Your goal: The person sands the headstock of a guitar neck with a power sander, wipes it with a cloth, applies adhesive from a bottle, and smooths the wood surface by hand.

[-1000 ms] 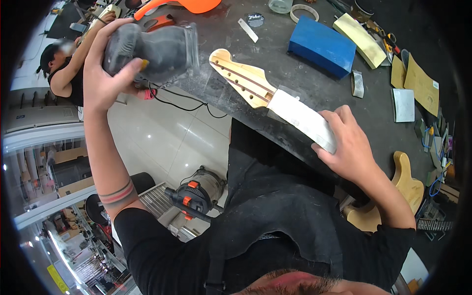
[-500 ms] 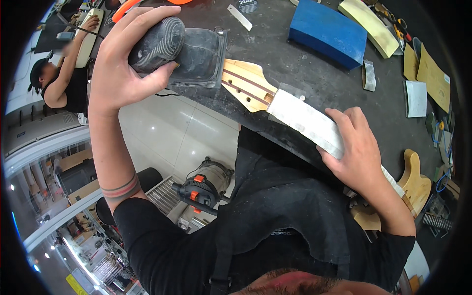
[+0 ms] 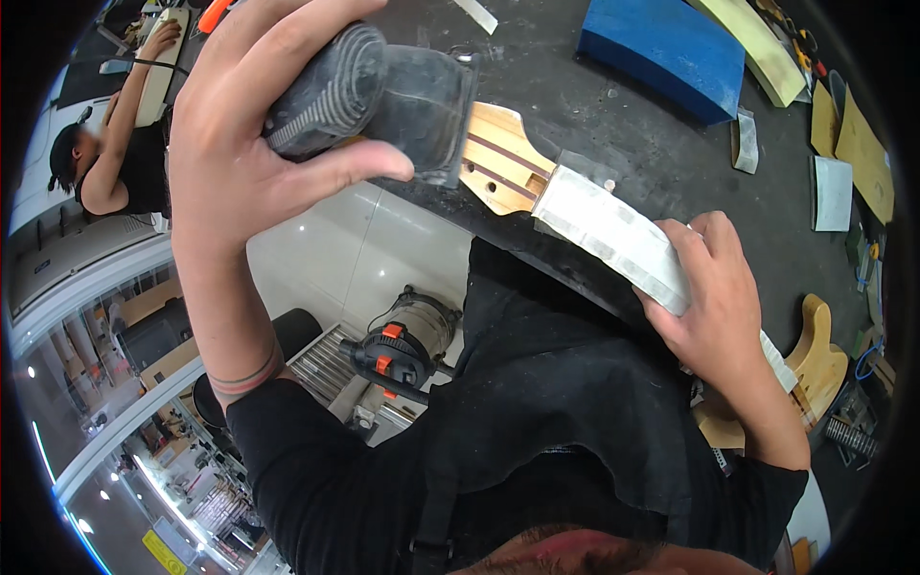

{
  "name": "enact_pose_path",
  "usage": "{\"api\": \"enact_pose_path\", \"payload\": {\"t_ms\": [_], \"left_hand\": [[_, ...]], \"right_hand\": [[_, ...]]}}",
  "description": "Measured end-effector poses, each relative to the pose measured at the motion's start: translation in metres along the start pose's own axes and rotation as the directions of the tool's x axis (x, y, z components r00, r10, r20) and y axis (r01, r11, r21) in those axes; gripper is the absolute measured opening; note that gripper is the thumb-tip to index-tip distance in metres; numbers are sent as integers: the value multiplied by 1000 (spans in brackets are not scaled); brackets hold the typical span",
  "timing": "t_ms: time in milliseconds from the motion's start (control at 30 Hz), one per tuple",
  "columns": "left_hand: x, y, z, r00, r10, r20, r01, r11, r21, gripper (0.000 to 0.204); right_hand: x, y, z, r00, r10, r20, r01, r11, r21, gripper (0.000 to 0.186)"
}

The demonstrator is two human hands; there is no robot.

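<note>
Our left forearm rises almost upright along the left of the frame, and the left hand (image 3: 240, 144) tips rightward at the upper left. Its fingers arch over the sander (image 3: 422, 110) while the thumb stretches straight along the lower side, so the grip is wrapped around the tool's grey body. The sander covers the far end of the headstock (image 3: 503, 153), just above centre; whether its underside touches the wood, we cannot tell.

Our right forearm slants up and leftward from the lower right. The right hand (image 3: 709, 287) lies at right of centre, elbow bent, fingers curled over one edge of the neck (image 3: 609, 235) and thumb at the other, pinching it. The neck, wrapped in white, runs from mid-frame down to that hand, over the edge of the dark bench (image 3: 546, 86). A blue block (image 3: 661, 57) sits at the upper right.
</note>
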State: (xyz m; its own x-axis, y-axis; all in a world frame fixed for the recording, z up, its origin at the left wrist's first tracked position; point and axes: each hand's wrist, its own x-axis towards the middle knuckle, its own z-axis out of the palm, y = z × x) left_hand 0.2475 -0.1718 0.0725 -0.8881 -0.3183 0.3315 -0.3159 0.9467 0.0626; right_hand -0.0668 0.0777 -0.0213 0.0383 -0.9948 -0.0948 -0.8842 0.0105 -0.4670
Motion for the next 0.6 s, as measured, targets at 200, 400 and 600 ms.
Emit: {"api": "enact_pose_path", "payload": {"t_ms": [200, 400, 600], "left_hand": [[-9, -20, 2, 992, -117, -41, 114, 991, -72, 63], [-5, 0, -2, 998, -23, -55, 23, 1000, 8, 62], [3, -1, 26, 982, 79, -170, -87, 995, -40, 67]], "right_hand": [[0, -1, -1, 1000, 2, -15, -2, 1000, 5, 64], [4, -3, -2, 1000, -28, -6, 28, 1000, -2, 64], [-1, 1, 1, 1000, 4, -17, -4, 1000, -15, 65]]}}
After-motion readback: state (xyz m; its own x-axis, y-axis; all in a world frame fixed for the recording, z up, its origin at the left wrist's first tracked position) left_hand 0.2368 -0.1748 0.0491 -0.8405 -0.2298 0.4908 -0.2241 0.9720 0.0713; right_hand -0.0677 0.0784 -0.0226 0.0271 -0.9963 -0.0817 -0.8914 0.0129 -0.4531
